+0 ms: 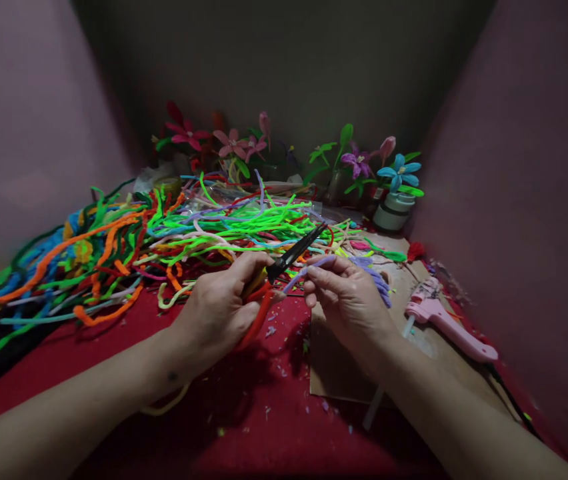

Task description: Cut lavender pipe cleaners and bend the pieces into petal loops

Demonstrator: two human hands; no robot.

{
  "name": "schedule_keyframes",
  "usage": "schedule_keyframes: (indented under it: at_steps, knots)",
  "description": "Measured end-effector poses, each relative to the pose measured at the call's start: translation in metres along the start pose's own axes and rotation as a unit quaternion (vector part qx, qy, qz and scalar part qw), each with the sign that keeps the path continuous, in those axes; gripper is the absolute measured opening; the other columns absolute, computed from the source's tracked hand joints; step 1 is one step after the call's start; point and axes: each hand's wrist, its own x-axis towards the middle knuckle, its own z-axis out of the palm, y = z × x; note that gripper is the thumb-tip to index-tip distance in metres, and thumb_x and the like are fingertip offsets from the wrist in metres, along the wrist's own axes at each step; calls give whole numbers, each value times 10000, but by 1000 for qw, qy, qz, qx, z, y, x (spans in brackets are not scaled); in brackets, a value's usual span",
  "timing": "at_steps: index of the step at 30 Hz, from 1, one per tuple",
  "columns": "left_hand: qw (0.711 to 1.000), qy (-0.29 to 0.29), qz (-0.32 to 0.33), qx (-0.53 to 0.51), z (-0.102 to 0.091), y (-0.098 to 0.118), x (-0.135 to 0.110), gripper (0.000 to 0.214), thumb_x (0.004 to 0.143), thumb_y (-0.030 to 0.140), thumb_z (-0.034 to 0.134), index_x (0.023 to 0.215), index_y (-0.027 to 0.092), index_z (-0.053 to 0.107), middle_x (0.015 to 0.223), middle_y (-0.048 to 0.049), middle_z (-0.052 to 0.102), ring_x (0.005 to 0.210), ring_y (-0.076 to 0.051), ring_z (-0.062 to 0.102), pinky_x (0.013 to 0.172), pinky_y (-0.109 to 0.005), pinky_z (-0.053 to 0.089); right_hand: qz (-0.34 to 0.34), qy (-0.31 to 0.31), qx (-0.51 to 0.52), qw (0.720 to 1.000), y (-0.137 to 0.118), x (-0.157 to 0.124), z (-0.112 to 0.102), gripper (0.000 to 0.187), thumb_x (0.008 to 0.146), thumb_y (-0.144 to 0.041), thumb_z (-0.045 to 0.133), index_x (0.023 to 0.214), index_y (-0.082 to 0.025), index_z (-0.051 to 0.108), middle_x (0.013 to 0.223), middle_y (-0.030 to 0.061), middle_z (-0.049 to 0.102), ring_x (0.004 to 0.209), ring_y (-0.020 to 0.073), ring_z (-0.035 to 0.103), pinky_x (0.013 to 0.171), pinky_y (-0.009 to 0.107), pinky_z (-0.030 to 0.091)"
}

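Note:
My left hand [221, 303] is closed round red-handled pliers [284, 263], whose black jaws point up and to the right. My right hand [349, 297] pinches a purple pipe cleaner [314, 265], its free end reaching toward the pliers' jaws. More purple pipe cleaner [379, 280] loops behind my right hand. Both hands hover over a red cloth [244, 413], close together at the middle of the view.
A big heap of coloured pipe cleaners [164, 233] covers the left and middle. Pipe-cleaner flowers [234, 143] and a blue flower in a pot [397, 193] stand at the back. A pink glue gun [444, 320] lies on a cardboard sheet [344, 373] at right.

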Motion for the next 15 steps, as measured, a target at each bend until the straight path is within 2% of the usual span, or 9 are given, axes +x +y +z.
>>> schedule_keyframes:
  at_steps: [1, 3, 5, 9, 15]
  knots:
    - [997, 1, 33, 76, -5, 0, 0, 386, 642, 134, 623, 1019, 212, 602, 786, -1, 621, 699, -147, 541, 661, -210, 412, 0, 1, 0, 1000, 0, 0, -1, 93, 622, -100, 699, 672, -129, 625, 619, -2, 609, 511, 82, 574, 421, 161, 458]
    - [966, -12, 108, 234, -14, -1, -1, 399, 688, 150, 566, 1084, 204, 575, 856, -24, 642, 719, -169, 568, 681, -235, 426, 8, -1, 3, 1000, 0, 1, -2, 96, 621, -116, 704, 656, -128, 616, 612, -7, 596, 508, 78, 566, 413, 157, 455]
    - [937, -38, 140, 317, -23, -7, 0, 416, 736, 161, 500, 1149, 197, 538, 973, -56, 645, 788, -202, 594, 720, -267, 443, 22, -6, 7, 1000, 0, 2, -2, 107, 622, -138, 710, 651, -134, 607, 600, -14, 588, 501, 77, 561, 408, 158, 455]
    - [900, -70, 166, 396, -35, -25, 2, 435, 809, 179, 402, 1237, 203, 480, 1098, -100, 616, 836, -235, 606, 766, -327, 461, 38, -17, 18, 999, 0, 3, -4, 127, 615, -139, 718, 668, -142, 603, 585, -21, 591, 494, 76, 558, 401, 155, 457]
    - [877, -104, 166, 439, -37, -33, -1, 429, 846, 221, 367, 1262, 156, 453, 1106, -155, 607, 876, -280, 610, 740, -368, 474, 80, 3, 40, 996, -2, 4, -4, 155, 585, -122, 738, 661, -139, 603, 552, -36, 568, 460, 71, 554, 378, 145, 446]
